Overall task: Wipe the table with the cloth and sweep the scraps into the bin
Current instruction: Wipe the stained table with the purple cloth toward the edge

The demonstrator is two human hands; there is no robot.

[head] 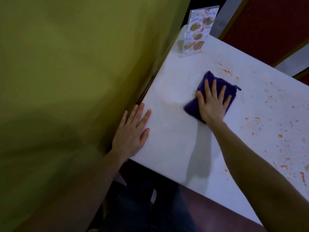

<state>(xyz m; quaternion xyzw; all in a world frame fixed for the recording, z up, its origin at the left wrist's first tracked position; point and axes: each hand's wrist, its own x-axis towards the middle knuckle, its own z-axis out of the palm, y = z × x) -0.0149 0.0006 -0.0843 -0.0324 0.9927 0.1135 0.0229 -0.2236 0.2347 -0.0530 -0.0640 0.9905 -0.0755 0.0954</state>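
A folded dark purple cloth (203, 91) lies flat on the white table (168, 148). My right hand (213, 102) presses on it with fingers spread and straight. My left hand (132, 131) rests flat on the table's left edge, fingers straight, holding nothing. Orange food scraps and smears (270, 129) are scattered over the right part of the table, with a smear (225, 70) just beyond the cloth. No bin is in view.
A clear stand with a picture menu (196, 33) stands at the table's far corner. A yellow-green wall (70, 81) runs along the table's left side. Red patterned carpet (267, 25) lies beyond the far edge. My legs in dark trousers (147, 206) are below the near edge.
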